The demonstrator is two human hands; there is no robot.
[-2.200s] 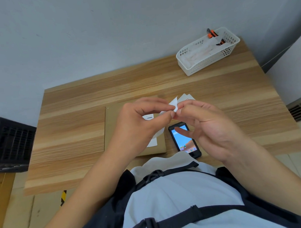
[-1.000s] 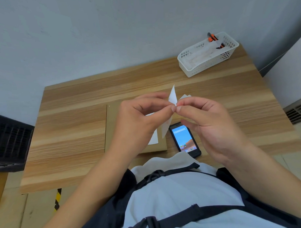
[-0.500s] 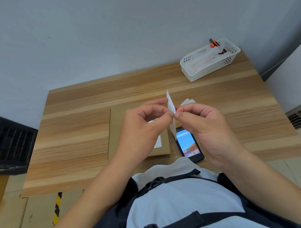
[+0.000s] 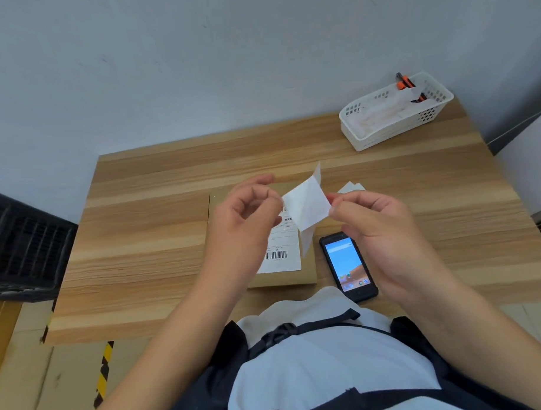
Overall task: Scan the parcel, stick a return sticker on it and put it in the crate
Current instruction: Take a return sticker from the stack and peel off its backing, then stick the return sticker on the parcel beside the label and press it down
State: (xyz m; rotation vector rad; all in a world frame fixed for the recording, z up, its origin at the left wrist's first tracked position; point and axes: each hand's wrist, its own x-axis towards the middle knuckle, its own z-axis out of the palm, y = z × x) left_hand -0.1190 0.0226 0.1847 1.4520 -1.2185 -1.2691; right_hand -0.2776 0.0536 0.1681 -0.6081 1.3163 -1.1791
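A flat brown cardboard parcel [image 4: 307, 272] lies on the wooden table [image 4: 147, 233] in front of me, with a white barcode label [image 4: 281, 255] on its top. Above it I hold a white sticker [image 4: 307, 205]. My left hand [image 4: 242, 233] pinches its left edge and my right hand [image 4: 383, 234] pinches its right corner. A second white layer [image 4: 307, 243], likely the backing, hangs below and behind the sticker, partly peeled away. A black crate [image 4: 22, 244] stands to the left of the table, cut off by the frame edge.
A black phone [image 4: 348, 266] with a lit screen lies right of the parcel near the table's front edge. More white paper [image 4: 351, 187] lies behind my right hand. A white plastic basket [image 4: 394, 111] holding papers and an orange-handled tool sits at the table's back right corner.
My hands have drawn apart, so the sticker that was held edge-on between my fingertips now spreads flat and splits from its second layer. The parcel's barcode label is now uncovered.
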